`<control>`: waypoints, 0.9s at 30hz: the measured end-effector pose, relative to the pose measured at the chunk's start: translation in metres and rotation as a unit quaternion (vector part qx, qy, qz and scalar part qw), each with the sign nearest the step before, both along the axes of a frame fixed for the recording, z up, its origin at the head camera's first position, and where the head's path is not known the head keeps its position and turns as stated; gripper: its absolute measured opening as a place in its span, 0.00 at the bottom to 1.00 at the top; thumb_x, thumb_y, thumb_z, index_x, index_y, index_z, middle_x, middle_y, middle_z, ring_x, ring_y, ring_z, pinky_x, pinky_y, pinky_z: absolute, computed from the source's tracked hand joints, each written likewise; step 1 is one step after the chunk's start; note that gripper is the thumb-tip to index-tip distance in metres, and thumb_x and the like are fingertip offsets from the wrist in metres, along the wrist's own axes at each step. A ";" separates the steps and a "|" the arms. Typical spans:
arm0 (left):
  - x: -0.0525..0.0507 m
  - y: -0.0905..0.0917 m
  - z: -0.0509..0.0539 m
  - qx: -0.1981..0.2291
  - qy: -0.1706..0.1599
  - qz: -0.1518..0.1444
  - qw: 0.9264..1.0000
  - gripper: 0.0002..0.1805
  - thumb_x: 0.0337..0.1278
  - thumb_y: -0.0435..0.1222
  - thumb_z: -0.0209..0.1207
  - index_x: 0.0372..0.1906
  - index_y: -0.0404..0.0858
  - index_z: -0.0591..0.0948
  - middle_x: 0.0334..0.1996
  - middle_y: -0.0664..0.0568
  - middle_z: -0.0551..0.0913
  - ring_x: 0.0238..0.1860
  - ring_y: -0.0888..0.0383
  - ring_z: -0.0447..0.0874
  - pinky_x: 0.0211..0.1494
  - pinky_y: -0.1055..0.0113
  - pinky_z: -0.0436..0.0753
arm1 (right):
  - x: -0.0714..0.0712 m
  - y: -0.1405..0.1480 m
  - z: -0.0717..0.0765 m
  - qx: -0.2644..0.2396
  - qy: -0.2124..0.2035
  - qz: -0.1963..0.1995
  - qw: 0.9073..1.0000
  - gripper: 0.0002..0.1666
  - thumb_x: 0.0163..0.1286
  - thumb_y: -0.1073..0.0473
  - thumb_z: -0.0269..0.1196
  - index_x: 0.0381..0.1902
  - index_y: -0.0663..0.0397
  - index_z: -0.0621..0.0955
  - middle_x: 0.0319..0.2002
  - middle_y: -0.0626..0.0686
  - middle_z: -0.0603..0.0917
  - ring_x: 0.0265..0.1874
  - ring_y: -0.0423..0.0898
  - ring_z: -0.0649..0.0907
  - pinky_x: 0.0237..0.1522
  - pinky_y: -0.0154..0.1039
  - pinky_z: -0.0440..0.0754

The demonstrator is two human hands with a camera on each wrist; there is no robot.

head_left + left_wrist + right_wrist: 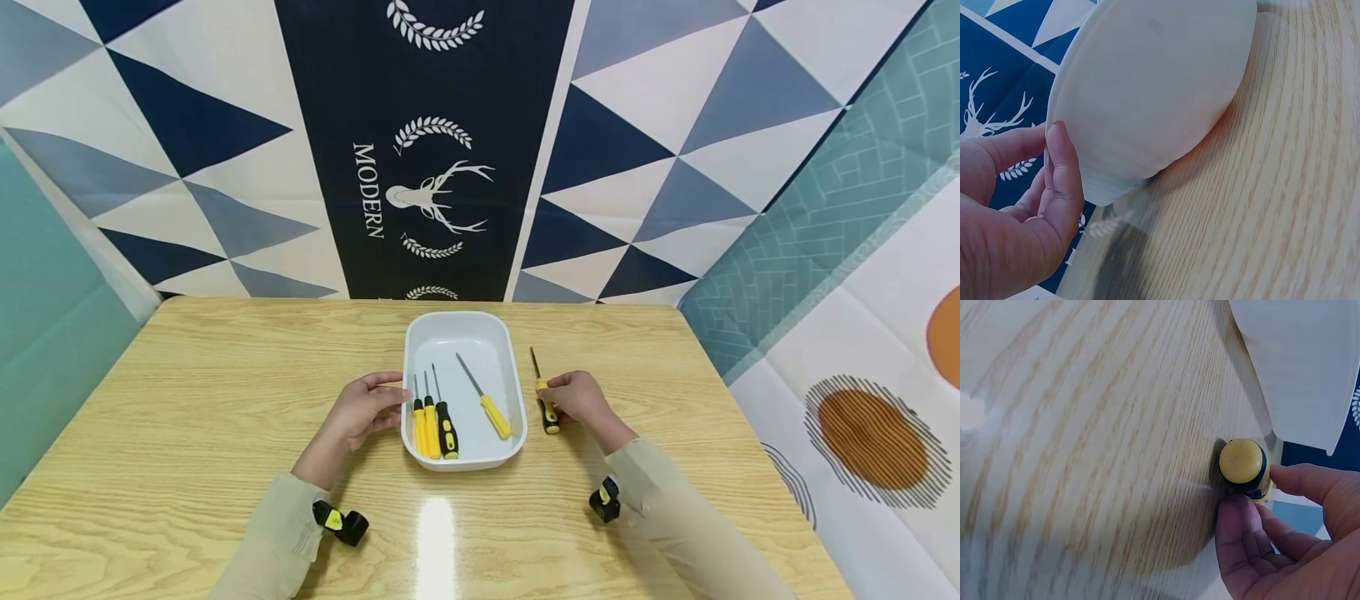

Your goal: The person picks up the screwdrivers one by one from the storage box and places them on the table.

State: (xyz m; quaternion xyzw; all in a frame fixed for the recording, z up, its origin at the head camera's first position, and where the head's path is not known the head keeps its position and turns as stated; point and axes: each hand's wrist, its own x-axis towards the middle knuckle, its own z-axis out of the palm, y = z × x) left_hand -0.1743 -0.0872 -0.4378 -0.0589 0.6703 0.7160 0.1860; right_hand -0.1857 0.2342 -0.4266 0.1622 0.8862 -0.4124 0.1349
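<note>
A white tray (465,333) holds several screwdrivers: two yellow ones with black collars (426,429) and a black-and-yellow one (447,433) at its left, and a yellow-handled one (495,417) lying slanted at the right. The left hand (365,408) grips the tray's left rim, thumb on the rim; in the left wrist view that hand (1029,206) pinches the tray wall (1147,81). Right of the tray, the right hand (581,398) pinches a black-and-yellow screwdriver (551,421); the right wrist view shows its yellow handle end (1240,461) between the fingers of the hand (1297,531).
The wooden table (225,375) extends on both sides of the tray. Behind it hangs a patterned cloth (420,100) with triangles and a deer head. Each wrist carries a small black camera, one left (341,522) and one right (604,500).
</note>
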 end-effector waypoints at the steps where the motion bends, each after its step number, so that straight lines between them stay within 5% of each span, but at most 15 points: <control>1: 0.000 0.000 0.000 0.000 -0.001 0.000 1.000 0.26 0.57 0.31 0.59 0.61 0.31 0.69 0.40 0.44 0.81 0.30 0.60 0.81 0.33 0.71 0.84 | 0.000 0.000 0.000 -0.001 -0.001 0.001 1.000 0.19 0.63 0.59 0.62 0.49 0.66 0.78 0.43 0.61 0.80 0.27 0.44 0.80 0.28 0.35 0.83; 13: 0.001 0.001 0.001 -0.003 -0.001 0.000 1.000 0.26 0.58 0.31 0.59 0.61 0.32 0.69 0.37 0.47 0.81 0.28 0.61 0.81 0.33 0.71 0.84 | 0.004 0.003 0.023 -0.019 0.026 0.016 0.999 0.21 0.66 0.58 0.58 0.51 0.68 0.76 0.33 0.56 0.80 0.28 0.44 0.78 0.34 0.40 0.83; 20: 0.001 0.000 0.000 -0.001 -0.001 -0.002 1.000 0.26 0.57 0.31 0.59 0.61 0.31 0.68 0.35 0.50 0.80 0.28 0.61 0.81 0.33 0.71 0.84 | 0.005 0.001 0.037 -0.021 0.027 0.023 0.999 0.23 0.67 0.53 0.57 0.54 0.63 0.76 0.52 0.63 0.78 0.42 0.55 0.82 0.44 0.46 0.84; 27: 0.001 0.000 0.000 0.004 -0.003 -0.001 1.000 0.26 0.57 0.31 0.59 0.61 0.31 0.68 0.35 0.51 0.81 0.29 0.61 0.81 0.33 0.71 0.84 | 0.006 -0.006 0.046 -0.036 0.022 0.020 0.999 0.24 0.66 0.51 0.59 0.54 0.61 0.77 0.52 0.60 0.79 0.43 0.53 0.81 0.47 0.45 0.83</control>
